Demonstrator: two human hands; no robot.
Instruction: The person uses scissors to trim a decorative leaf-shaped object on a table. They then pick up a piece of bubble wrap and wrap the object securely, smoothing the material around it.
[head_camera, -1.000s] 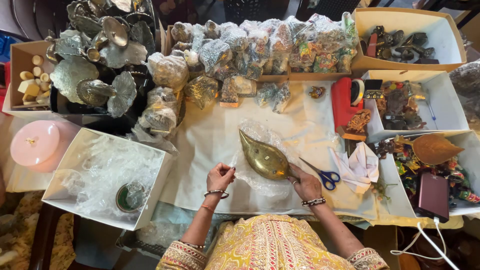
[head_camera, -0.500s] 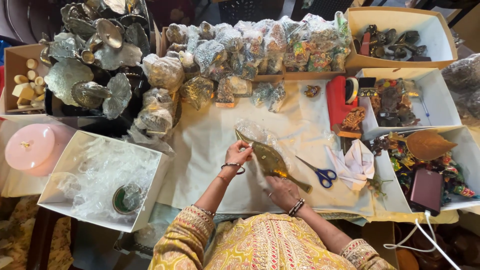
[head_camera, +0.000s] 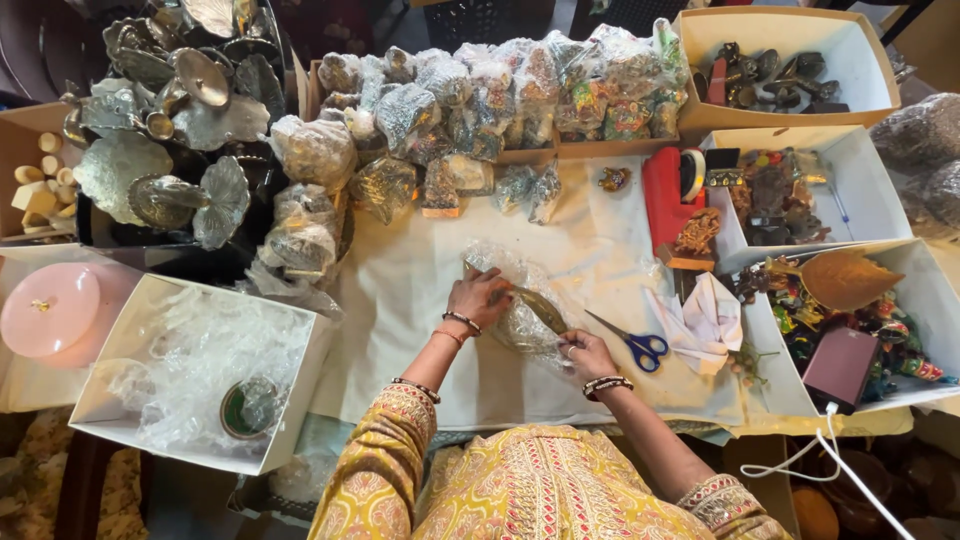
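My left hand (head_camera: 480, 297) presses down on a clear plastic wrap (head_camera: 520, 320) folded over a golden leaf-shaped dish (head_camera: 543, 308) on the white cloth. My right hand (head_camera: 587, 353) pinches the wrap's near right edge beside the dish's tip. Only a strip of the dish shows between my hands; the rest is under plastic and my left hand. Both wrists wear bangles.
Blue-handled scissors (head_camera: 633, 342) and folded white paper (head_camera: 705, 315) lie just right of my hands. A white box of clear plastic bags (head_camera: 190, 365) sits at left, a pink round box (head_camera: 50, 308) beyond it. Wrapped items (head_camera: 470, 110) line the back. Open boxes of trinkets (head_camera: 860, 300) stand at right.
My left hand has come from the cloth onto the dish. The plastic wrap now covers most of the dish, which lay largely bare before. My right hand stays at its tip.
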